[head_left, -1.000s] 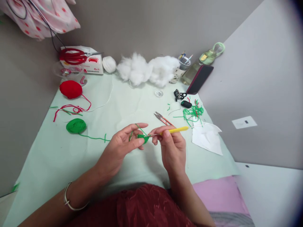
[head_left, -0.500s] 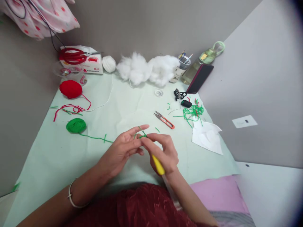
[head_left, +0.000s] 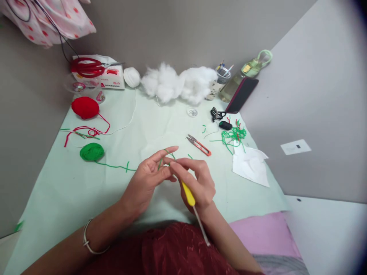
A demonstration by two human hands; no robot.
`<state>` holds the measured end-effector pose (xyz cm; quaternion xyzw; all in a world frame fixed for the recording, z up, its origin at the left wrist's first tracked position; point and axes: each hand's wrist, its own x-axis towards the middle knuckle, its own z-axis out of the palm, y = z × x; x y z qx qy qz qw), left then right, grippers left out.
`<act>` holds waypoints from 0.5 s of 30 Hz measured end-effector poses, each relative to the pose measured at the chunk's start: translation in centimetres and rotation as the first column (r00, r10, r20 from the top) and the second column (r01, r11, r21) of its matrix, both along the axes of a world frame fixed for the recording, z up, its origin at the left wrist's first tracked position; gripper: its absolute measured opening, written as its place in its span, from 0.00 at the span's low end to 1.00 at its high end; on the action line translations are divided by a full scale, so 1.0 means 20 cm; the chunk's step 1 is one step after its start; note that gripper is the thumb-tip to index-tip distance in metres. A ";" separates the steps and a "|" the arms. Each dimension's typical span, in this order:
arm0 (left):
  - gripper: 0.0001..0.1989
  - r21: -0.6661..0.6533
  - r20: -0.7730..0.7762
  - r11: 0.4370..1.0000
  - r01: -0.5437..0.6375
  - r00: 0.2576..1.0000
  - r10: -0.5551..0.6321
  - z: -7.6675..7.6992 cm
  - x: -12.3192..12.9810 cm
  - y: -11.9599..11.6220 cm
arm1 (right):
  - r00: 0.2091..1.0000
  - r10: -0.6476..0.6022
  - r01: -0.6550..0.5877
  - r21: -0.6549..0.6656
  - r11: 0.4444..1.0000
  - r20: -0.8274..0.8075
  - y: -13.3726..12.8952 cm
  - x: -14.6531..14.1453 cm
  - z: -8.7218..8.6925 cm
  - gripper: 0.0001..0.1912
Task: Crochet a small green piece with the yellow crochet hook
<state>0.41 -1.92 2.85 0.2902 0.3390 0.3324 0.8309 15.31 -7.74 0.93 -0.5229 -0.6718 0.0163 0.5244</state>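
Green yarn [head_left: 170,153] loops over the raised index finger of my left hand [head_left: 143,181], whose thumb and other fingers pinch the work. My right hand [head_left: 199,183] grips a yellow-handled crochet hook [head_left: 188,194], its thin metal rear end sticking out toward my lap. The hook's front tip and the small green stitches are mostly hidden where my fingertips meet. From my left hand the strand runs left to a green yarn ball [head_left: 92,152]. Beyond my hands lie orange thread snips [head_left: 199,145], blades apart.
A red yarn ball [head_left: 85,107], white yarn ball [head_left: 132,77] and white stuffing [head_left: 163,84] sit toward the back. Along the right are a phone [head_left: 242,95], bottle [head_left: 232,86], hair clip [head_left: 217,114], tangled green yarn scraps [head_left: 233,134] and white paper [head_left: 250,165]. Red scissors [head_left: 87,68] rest on a box.
My left index finger has risen slightly, pulling the yarn loop up. The hook has shifted a little in my right hand, and its blurred rear end now shows clearly.
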 end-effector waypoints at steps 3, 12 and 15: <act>0.17 -0.125 0.065 0.989 0.074 0.996 -0.066 -0.01 -0.01 0.02 | 0.993 -0.004 0.003 -0.005 1.000 -0.120 0.00 0.02 0.02 0.14; 0.18 0.143 -0.135 0.989 0.028 0.991 -0.008 -0.01 -0.01 0.01 | 0.787 0.008 -0.190 -0.231 0.954 -0.617 0.05 0.03 0.05 0.08; 0.18 0.180 -0.185 0.983 0.026 0.983 0.008 -0.01 -0.02 0.01 | 0.732 -0.008 -0.215 -0.243 0.946 -0.681 0.05 0.04 0.04 0.10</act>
